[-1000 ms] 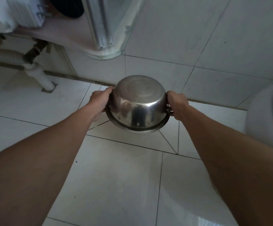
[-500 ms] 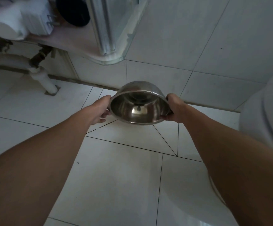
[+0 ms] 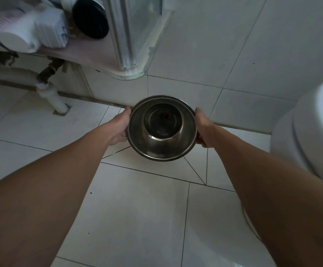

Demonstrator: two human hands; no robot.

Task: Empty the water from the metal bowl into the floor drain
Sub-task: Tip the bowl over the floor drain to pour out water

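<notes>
I hold a round metal bowl (image 3: 161, 128) in the air above the white tiled floor, near the wall. Its mouth faces up toward me and I see its shiny inside; no water shows in it. My left hand (image 3: 119, 128) grips the rim on the left side. Gripping the right side of the rim is my right hand (image 3: 202, 130). Diagonal tile seams (image 3: 193, 170) run in toward the spot under the bowl, and the bowl hides whatever lies there; no floor drain is visible.
A white toilet (image 3: 309, 132) stands at the right. A white pipe (image 3: 54, 97) enters the floor at the left, under a shelf (image 3: 87, 54) with a black round object and white items. A glass shower corner (image 3: 131, 35) rises behind.
The bowl has turned from bottom-up, mouth toward the floor, to mouth facing me. Both hands kept their grip on the rim throughout.
</notes>
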